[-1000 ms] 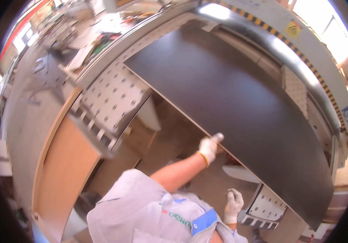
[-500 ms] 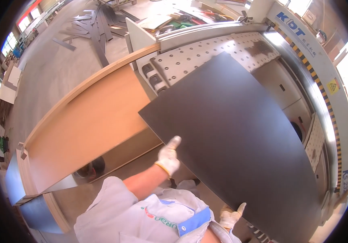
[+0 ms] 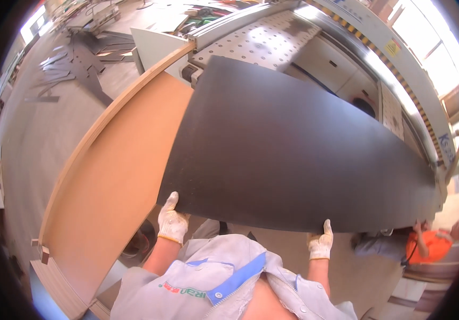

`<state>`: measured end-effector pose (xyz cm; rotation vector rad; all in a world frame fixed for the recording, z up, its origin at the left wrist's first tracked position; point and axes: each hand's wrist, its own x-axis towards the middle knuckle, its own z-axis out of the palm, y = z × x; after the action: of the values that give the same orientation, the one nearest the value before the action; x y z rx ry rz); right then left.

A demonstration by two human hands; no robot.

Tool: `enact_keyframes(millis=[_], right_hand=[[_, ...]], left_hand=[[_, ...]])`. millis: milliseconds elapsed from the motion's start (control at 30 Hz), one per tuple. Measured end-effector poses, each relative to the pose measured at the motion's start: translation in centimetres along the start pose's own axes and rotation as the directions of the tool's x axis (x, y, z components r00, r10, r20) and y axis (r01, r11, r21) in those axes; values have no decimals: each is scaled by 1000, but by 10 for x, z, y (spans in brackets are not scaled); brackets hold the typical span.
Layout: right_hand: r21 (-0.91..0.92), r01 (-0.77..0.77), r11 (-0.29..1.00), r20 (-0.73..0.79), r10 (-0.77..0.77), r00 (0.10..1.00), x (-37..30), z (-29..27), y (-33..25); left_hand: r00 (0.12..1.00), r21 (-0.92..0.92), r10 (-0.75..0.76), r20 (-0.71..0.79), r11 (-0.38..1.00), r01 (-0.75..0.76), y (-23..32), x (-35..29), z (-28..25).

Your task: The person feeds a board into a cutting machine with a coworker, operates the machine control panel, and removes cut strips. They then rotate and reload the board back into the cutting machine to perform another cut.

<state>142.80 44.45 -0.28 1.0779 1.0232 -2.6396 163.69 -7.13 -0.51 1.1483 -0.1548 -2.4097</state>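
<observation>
A large dark grey-brown board (image 3: 293,149) spans the middle of the view, its near edge turned toward me. My left hand (image 3: 173,220), in a white work glove, grips the board near its near left corner, thumb on top and the other fingers hidden beneath. Farther right along the same edge, my right hand (image 3: 320,240) clasps it the same way, gloved too. The board's left side overlaps an orange-tan tabletop (image 3: 117,176). Behind it, part of a perforated machine table (image 3: 259,42) shows.
A machine beam (image 3: 400,69) with yellow-black striping runs along the right. Near the board's right end, a person in an orange top (image 3: 427,246) has a hand at its edge. Dark offcut strips (image 3: 82,61) lie on the floor at far left. A raised wooden rim (image 3: 96,112) borders the tan tabletop.
The board has swung round, its near left corner shifting left and toward me. Both hands moved with it, the left one leftward. The person in orange has come into view at right.
</observation>
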Motion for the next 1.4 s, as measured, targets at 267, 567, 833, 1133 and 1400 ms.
enact_keyframes(millis=[267, 567, 833, 1133, 1400], right_hand=[[-16, -10, 1000, 39, 11, 999, -56, -58, 50], [-60, 80, 995, 79, -75, 994, -127, -40, 136], [-191, -170, 967, 233, 213, 949, -273, -9, 288], [-305, -9, 952, 270, 96, 958, -338, -38, 303], [-295, 82, 952, 121, -48, 991, -335, -91, 314]], left_hand=[[998, 47, -35, -50, 998, 37, 41, -94, -106], [960, 28, -275, -49, 961, 277, 53, -146, -172], [950, 663, -289, 120, 735, 140, 105, -153, -156], [928, 960, -309, 207, 248, -132, 83, -195, -160], [929, 805, -291, 230, 593, -13, 61, -134, -178]])
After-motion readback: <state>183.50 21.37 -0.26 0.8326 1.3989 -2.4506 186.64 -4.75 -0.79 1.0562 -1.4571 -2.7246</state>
